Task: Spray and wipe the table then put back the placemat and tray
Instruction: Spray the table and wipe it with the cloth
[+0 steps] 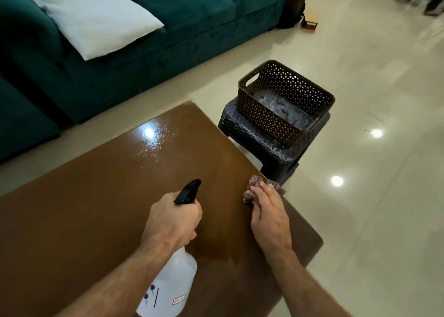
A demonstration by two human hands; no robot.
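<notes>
Here the brown tabletop (96, 208) fills the middle of the view, wet with fine droplets toward 12 o'clock. The left hand (171, 220) has its fingers clenched around the neck of a clear spray bottle (173, 280), black nozzle aimed at 12 o'clock. At 3 o'clock of it, the right hand (269, 211) presses a crumpled reddish cloth (252, 191) against the tabletop's right edge, fingertips curled over the cloth. No placemat or tray shows in view. Just past the edge at 1 o'clock stands a dark woven stool (254, 143) carrying a brown basket (286, 100); a green sofa (120, 64) lies at 11 o'clock. The cloth sits so near the edge that a wide sweep could drag it off, and an unwiped wet patch would likely dampen the placemat later.
</notes>
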